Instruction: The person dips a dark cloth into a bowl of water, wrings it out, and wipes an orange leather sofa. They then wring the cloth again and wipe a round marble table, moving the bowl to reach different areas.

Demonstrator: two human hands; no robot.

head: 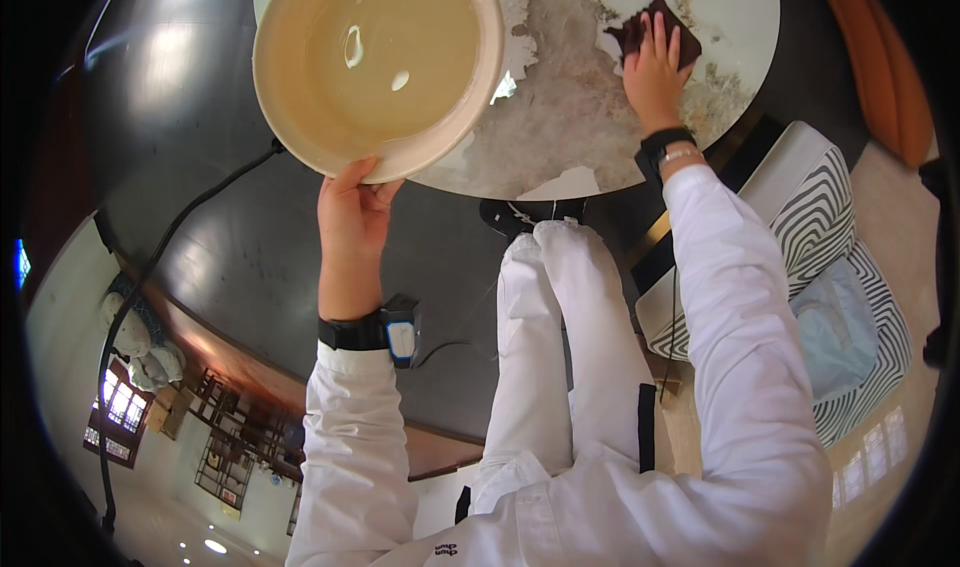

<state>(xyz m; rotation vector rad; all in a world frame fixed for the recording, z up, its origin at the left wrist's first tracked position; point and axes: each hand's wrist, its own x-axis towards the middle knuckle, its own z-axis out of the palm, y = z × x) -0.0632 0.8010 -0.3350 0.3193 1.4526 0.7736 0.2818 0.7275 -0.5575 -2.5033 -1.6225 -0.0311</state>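
Observation:
My left hand (pixel 356 207) grips the near rim of a round, cream-coloured basin (pixel 484 64), thumb on top and fingers below. Clear liquid with bright reflections lies in the basin, which overlaps the left part of a glossy round table with a marbled top (pixel 555 139). To the right, my right hand (pixel 656 79) presses a dark brown cloth (pixel 684 41) against the tabletop with its fingers spread. Whether the fingers pinch the cloth cannot be told.
A striped and white upholstered seat (pixel 814 199) stands right of the table, with a pale blue bag-like item (pixel 836 319) on it. An orange curved piece (pixel 874 64) is at the upper right. A black cable (pixel 169 229) hangs at the left, over dark floor.

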